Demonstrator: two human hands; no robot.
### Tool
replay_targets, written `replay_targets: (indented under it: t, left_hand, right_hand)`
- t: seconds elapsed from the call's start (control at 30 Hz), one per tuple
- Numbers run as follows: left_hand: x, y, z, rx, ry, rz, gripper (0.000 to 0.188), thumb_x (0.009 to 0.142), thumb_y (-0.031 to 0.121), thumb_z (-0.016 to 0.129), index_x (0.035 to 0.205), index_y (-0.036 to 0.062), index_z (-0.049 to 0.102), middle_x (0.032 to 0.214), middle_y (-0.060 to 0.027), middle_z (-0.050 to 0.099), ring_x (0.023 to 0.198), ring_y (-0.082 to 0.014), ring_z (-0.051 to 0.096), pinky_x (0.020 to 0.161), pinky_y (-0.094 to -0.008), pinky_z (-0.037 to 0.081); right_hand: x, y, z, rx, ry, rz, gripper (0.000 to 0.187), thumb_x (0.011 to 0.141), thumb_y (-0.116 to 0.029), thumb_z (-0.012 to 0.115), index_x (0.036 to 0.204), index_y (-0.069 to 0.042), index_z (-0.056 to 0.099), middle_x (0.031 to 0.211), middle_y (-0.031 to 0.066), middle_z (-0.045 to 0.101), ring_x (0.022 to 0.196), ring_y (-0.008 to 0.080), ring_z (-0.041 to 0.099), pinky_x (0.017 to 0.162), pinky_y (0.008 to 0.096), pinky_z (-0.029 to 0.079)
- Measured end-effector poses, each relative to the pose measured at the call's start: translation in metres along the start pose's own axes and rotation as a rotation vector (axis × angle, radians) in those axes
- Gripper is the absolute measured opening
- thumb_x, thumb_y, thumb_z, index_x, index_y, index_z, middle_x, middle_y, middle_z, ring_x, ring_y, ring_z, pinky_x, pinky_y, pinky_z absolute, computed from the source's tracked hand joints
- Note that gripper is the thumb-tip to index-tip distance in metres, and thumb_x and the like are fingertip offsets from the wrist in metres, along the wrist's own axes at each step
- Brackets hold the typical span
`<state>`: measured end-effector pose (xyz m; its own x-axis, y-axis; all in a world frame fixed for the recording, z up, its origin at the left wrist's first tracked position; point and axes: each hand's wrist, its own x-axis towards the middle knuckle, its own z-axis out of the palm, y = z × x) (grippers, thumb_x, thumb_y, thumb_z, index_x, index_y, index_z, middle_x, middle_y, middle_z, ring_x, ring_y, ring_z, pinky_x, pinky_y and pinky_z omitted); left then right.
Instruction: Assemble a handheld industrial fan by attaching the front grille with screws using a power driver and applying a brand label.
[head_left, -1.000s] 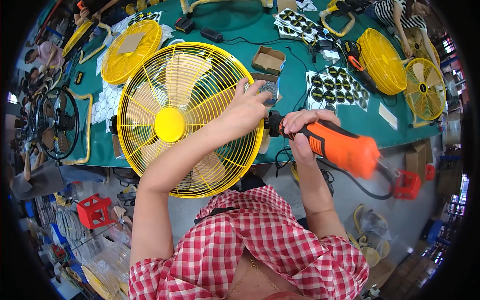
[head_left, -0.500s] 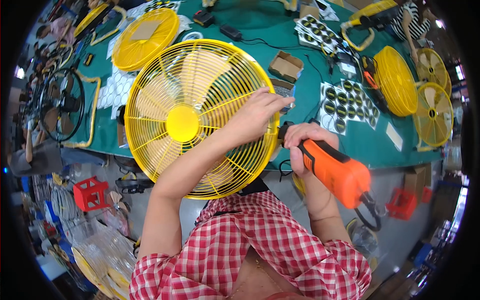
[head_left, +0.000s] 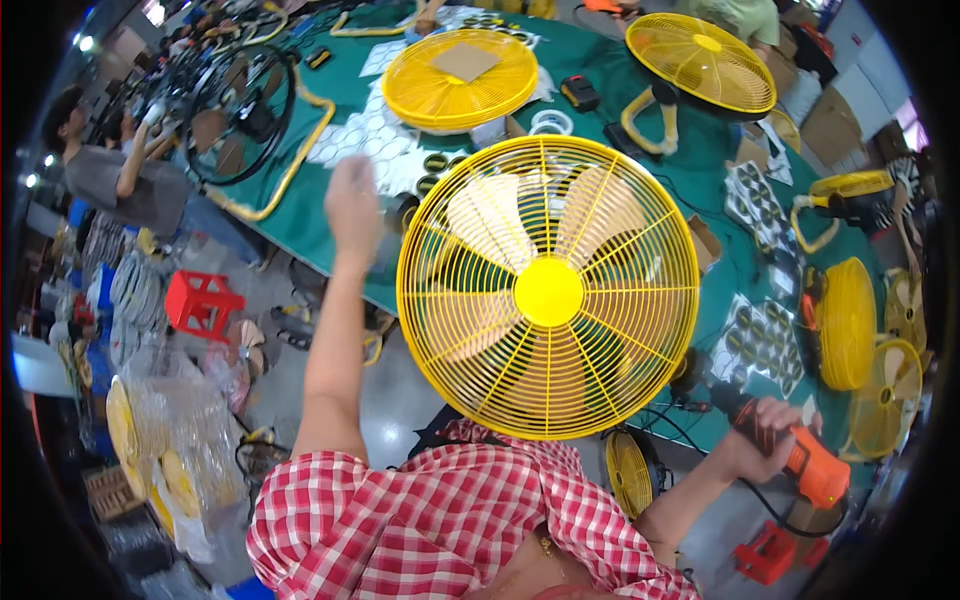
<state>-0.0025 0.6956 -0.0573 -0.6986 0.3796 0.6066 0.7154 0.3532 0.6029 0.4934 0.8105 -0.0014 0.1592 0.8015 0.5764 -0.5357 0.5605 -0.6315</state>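
Under my far-off camera lies a big green surface [head_left: 305, 205], the largest thing I can see. At its near edge is the yellow fan [head_left: 548, 290], right in front of the body, and its lower part hangs past the edge. Its round front faces up at me, maybe so both its sides are easy to reach. I can't see what props it up.

Behind it, a bit to the left, sits a stack of yellow wire covers [head_left: 410, 90]. They probably lie flat so they won't roll off.

To the right of the fan are sheets of round stickers [head_left: 768, 345], black and yellow. They are spread out flat, I guess so each circle is easy to see.

Then comes the orange power tool [head_left: 818, 470]. My right hand [head_left: 762, 440] has its fingers wrapped round it, and its dark nose points near the fan's lower right rim. I think the tight grip keeps the heavy end steady.

My left hand [head_left: 352, 205] is up beside the fan, apart from it. It is blurry, so I can't tell if its fingers are spread or curled.

Smallest is a white ring [head_left: 552, 122], just behind the fan.
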Motion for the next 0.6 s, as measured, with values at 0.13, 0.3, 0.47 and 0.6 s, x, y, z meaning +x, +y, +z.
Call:
replay_targets:
  t: [0.13, 0.3, 0.47, 0.6]
  left_hand:
    - [-0.039, -0.243, 0.003, 0.520, -0.512, -0.164, 0.026, 0.077, 0.024, 0.058, 0.083, -0.0010, 0.058, 0.081, -0.0206, 0.061, 0.079, -0.0391, 0.057, 0.072, -0.0472, 0.045]
    - [-0.084, -0.309, 0.046, 0.551, -0.754, -0.214, 0.018, 0.073, 0.016, 0.060, 0.077, -0.0009, 0.062, 0.079, -0.0222, 0.063, 0.077, -0.0400, 0.060, 0.070, -0.0477, 0.048]
    - [-0.081, -0.286, 0.057, 0.505, -0.691, -0.221, 0.016, 0.076, 0.013, 0.058, 0.079, -0.0010, 0.063, 0.079, -0.0220, 0.062, 0.077, -0.0387, 0.061, 0.070, -0.0479, 0.048]
    - [-0.086, -0.282, 0.057, 0.500, -0.693, -0.103, 0.014, 0.077, 0.013, 0.057, 0.076, -0.0002, 0.063, 0.079, -0.0209, 0.063, 0.077, -0.0389, 0.060, 0.069, -0.0481, 0.047]
  right_hand:
    - [-0.008, -0.009, 0.034, -0.012, 0.016, -0.084, 0.051, 0.082, -0.020, 0.056, 0.123, -0.002, 0.033, 0.071, 0.0058, 0.044, 0.057, 0.0142, 0.044, 0.057, 0.0291, 0.037]
    - [-0.028, -0.018, 0.077, -0.048, 0.016, -0.120, 0.052, 0.078, -0.020, 0.060, 0.121, -0.003, 0.035, 0.069, 0.0055, 0.044, 0.055, 0.0138, 0.045, 0.054, 0.0273, 0.038]
    - [-0.046, -0.026, 0.090, -0.057, -0.044, -0.139, 0.053, 0.077, -0.018, 0.061, 0.121, -0.005, 0.034, 0.070, 0.0064, 0.046, 0.056, 0.0148, 0.047, 0.055, 0.0284, 0.040]
    - [-0.051, -0.028, 0.095, -0.116, -0.055, -0.192, 0.053, 0.077, -0.017, 0.060, 0.122, -0.005, 0.034, 0.072, 0.0071, 0.047, 0.057, 0.0159, 0.048, 0.057, 0.0297, 0.041]
